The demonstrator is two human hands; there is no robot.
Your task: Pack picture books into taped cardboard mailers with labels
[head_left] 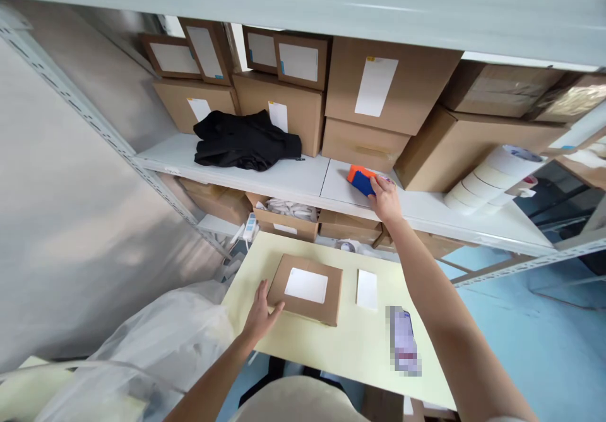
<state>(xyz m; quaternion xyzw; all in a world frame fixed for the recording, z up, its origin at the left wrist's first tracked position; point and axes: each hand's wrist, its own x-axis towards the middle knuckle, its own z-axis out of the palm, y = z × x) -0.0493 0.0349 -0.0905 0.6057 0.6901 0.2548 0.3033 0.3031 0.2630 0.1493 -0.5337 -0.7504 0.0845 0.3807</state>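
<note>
A closed cardboard box (pixel 310 315) with a white label (pixel 307 284) lies on the pale yellow table (pixel 369 359). My left hand (pixel 260 315) is at its left front corner, thumb and fingers apart, holding nothing. My right arm reaches out to the shelf, where my right hand (pixel 386 200) has its fingers around an orange and blue tape dispenser (pixel 362 180). The dispenser is at the shelf's front part, and the hand hides its right end. To the right of the box lie a white stack of paper or labels (pixel 367 289) and a phone (pixel 404 340) with a blurred screen.
On the white shelf (pixel 303 173) are a black garment (pixel 246 141), several cardboard boxes (pixel 369 94) and stacked tape rolls (pixel 492 179). Below it stands an open box (pixel 286 220) of white items. A power strip (pixel 250 226) is behind the table; plastic sheeting (pixel 170 334) lies left.
</note>
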